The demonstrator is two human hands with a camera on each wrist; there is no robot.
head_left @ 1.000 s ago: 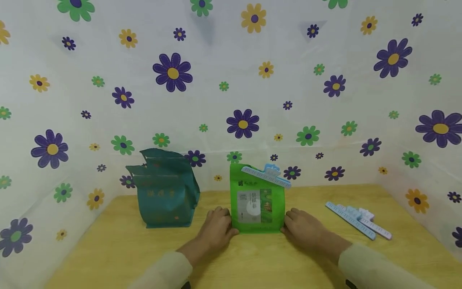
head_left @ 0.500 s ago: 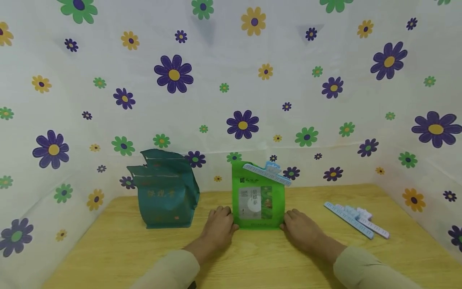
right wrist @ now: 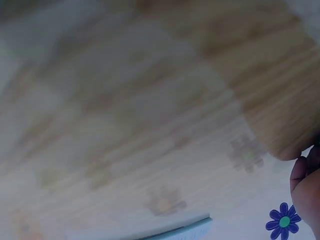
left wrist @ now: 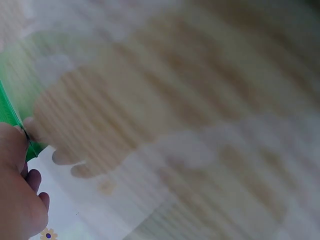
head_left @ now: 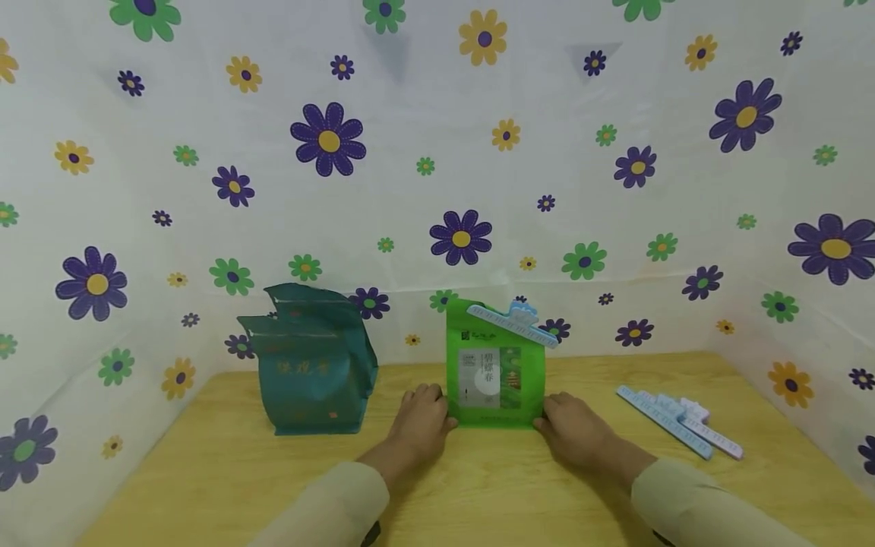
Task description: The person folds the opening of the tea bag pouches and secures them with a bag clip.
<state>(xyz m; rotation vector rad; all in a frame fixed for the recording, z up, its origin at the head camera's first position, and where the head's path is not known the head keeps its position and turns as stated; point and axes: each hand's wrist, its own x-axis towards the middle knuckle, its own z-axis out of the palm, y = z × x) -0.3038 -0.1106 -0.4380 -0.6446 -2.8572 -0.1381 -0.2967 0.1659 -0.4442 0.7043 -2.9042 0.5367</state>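
Far left of the wood-look desk (head_left: 451,497) there's a pair of dark teal bags standing upright, one right behind the other. The front teal bag (head_left: 307,391) has gold characters on it plus a tiny reddish mark low down, and the rear teal bag (head_left: 320,298) pokes up over it, top edge curving to a point on the left.

Next along is the left hand (head_left: 420,422), coming out of a pale sleeve (head_left: 331,497). It's pinching the lower left edge of the green bag, and the left wrist view shows thumb and fingers right on that corner, with a blurry reflection of it all in the desk.

The green bag (head_left: 529,380) itself stands upright around the middle of the desk, between both hands. Label's grey on the left, green picture on the right, dark characters above. A light blue clip (head_left: 509,325) sits across its top, sloping down to the right and sticking out past the bag's edge.

Then the right hand (head_left: 574,429), fingers bent in and gripping the lower right edge; its own wrist view only catches a bit of it.

Over on the right, a loose blue clip (head_left: 661,420) and a pale pinkish clip (head_left: 718,439) lie together on the desk, bars slanting down to the right. Behind everything hangs a white backdrop (head_left: 410,201) with purple, yellow and green flowers.
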